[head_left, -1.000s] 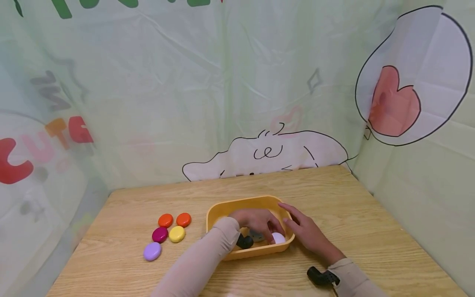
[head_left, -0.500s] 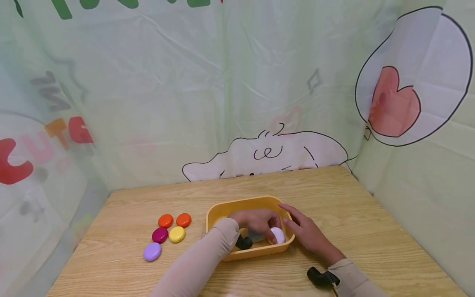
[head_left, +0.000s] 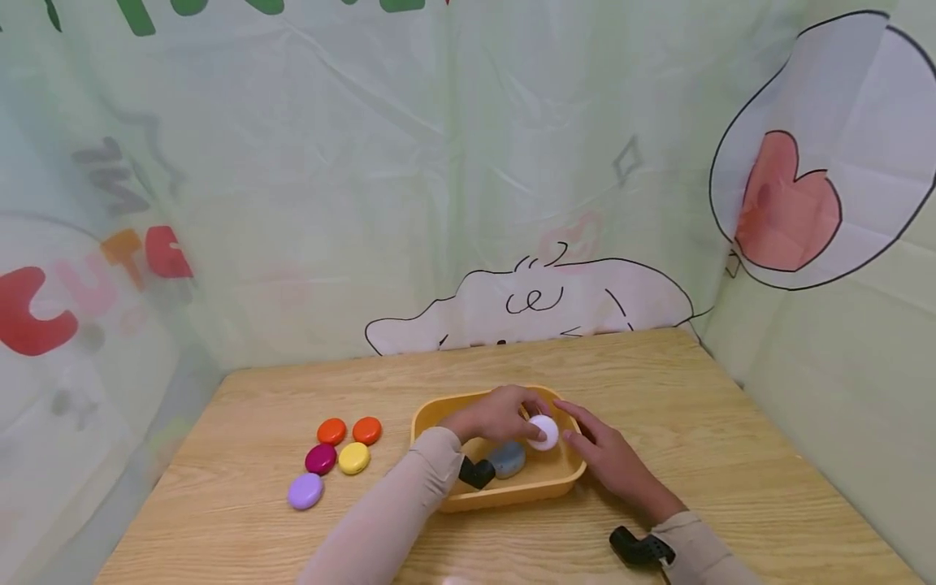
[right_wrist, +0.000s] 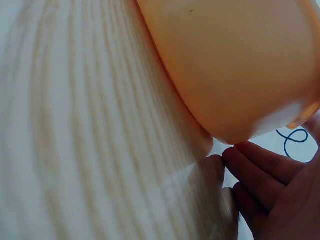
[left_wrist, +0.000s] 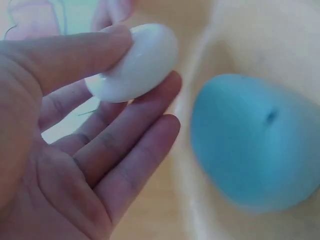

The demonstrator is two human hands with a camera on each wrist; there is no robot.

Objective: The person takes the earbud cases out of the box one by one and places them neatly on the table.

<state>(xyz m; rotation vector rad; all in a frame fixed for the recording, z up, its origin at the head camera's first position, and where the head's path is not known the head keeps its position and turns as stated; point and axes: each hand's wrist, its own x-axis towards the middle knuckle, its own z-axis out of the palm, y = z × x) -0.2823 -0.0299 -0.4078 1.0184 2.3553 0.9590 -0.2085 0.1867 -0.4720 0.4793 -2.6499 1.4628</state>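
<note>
A glossy white disc point(head_left: 543, 433) with rounded edges is pinched between the thumb and fingers of my left hand point(head_left: 504, 414), above the inside of a yellow-orange basket point(head_left: 504, 494). In the left wrist view the thumb presses one face of the white disc point(left_wrist: 145, 62). A rounded blue piece point(head_left: 508, 460) with a small dark mark lies on the basket floor, near the left wrist. At the basket's right end, my right hand point(head_left: 614, 463) rests with fairly straight fingers against the outside wall and its thumb by the rim. Its fingers point(right_wrist: 260, 175) touch the basket in the right wrist view.
Left of the basket, several round pieces lie on the wooden table point(head_left: 658, 390): two orange point(head_left: 331, 431), one magenta point(head_left: 321, 459), one yellow point(head_left: 354, 458) and one purple point(head_left: 305, 491). A printed curtain point(head_left: 329, 203) stands behind the table.
My left hand has lifted the white disc from the basket floor, up and slightly back, uncovering more of the blue piece. My right hand stays at the basket's right end. The head view shifted slightly.
</note>
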